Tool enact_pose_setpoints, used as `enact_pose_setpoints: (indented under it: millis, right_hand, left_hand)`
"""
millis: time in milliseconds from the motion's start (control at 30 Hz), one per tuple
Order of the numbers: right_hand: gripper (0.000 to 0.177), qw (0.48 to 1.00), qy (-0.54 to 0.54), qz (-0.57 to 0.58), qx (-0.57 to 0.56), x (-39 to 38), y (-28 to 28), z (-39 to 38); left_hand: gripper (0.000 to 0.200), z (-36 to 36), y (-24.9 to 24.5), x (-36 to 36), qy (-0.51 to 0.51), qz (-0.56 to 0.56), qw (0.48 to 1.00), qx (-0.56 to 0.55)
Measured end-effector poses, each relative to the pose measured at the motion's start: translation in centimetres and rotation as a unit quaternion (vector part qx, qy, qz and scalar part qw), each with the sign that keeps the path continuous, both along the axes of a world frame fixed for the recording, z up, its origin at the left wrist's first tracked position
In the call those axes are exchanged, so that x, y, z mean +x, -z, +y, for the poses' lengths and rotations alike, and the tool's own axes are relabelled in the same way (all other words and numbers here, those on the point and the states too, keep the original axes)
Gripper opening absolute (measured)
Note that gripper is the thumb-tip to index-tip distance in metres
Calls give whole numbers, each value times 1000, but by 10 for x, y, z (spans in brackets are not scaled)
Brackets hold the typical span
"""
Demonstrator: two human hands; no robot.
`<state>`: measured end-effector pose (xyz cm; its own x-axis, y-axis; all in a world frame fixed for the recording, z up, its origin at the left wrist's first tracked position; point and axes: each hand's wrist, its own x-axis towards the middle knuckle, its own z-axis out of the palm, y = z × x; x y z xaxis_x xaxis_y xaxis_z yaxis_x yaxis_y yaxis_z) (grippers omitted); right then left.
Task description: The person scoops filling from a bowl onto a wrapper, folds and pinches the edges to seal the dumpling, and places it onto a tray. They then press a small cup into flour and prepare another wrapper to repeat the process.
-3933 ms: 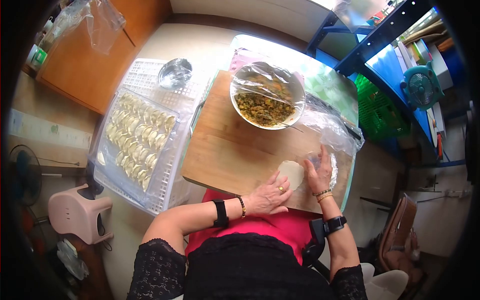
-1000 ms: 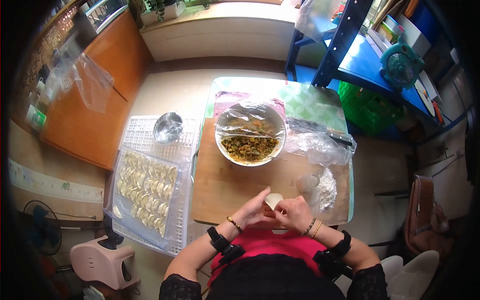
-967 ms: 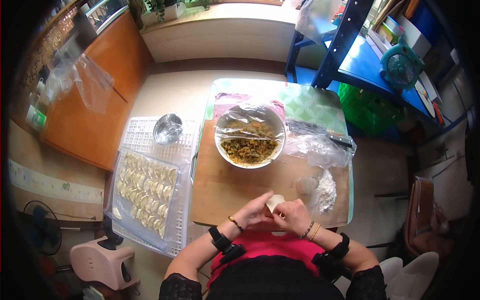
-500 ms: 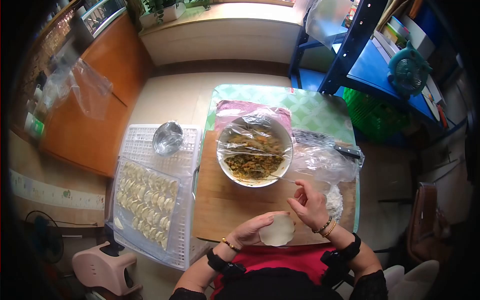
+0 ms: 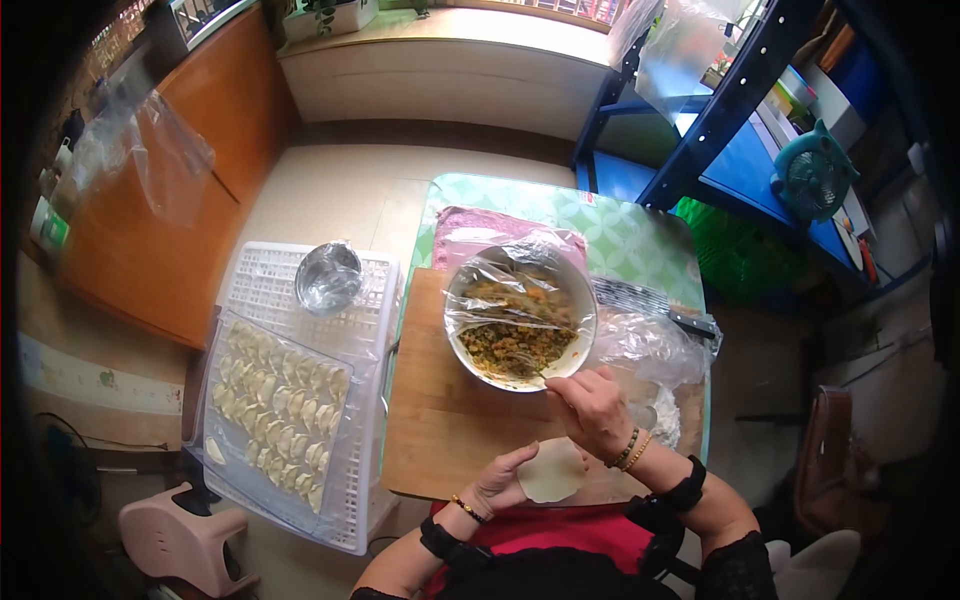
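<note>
On the fingers of my left hand [image 5: 503, 482] rests a round, pale dumpling wrapper [image 5: 552, 471], its edge held under the thumb. My right hand [image 5: 592, 408] is closed at the near right rim of the white bowl [image 5: 590, 345], pinching the handle of a thin metal utensil [image 5: 541, 378]. The utensil's other end reaches into the chopped filling [image 5: 505, 345]. Clear plastic wrap [image 5: 520, 262] covers the far part of the bowl. Beneath both hands lies a wooden board [image 5: 430, 415].
Rows of folded dumplings [image 5: 275, 405] fill a clear tray [image 5: 225, 455] on a white plastic rack [image 5: 375, 340] at left, with a wrap-covered metal bowl [image 5: 328, 278] behind. Right of the filling are a black-handled knife [image 5: 690, 323], a plastic bag [image 5: 650, 345] and flour [image 5: 665, 415].
My right hand has moved left to the bowl's rim and taken hold of the utensil handle. The left hand still holds the wrapper. The whole view has shifted slightly.
</note>
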<state>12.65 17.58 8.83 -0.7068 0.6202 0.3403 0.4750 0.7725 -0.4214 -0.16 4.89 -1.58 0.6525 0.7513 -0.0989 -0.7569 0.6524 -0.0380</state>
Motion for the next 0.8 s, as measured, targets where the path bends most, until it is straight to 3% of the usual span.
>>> enact_pose_setpoints:
  millis: [133,300,500,567,800]
  right_hand:
    - [12,996,38,-39,77,11,-18,1]
    - [5,991,68,-85,81,4,-18,12]
    - [7,995,82,-29,-41,-18,-12,10]
    - [8,982,122,25,-143,-24,-8,7]
    - [7,971,113,108,-183,-34,13,4]
  left_hand:
    - [57,-6,6,4,-12,-50,998,-48]
    - [57,-9,5,1,-18,-56,997,-58]
    - [61,-12,2,-11,-26,-58,997,-40]
    - [63,-13,5,-10,-32,-61,997,-43]
    - [64,-12,-1,-7,-24,-95,995,-32]
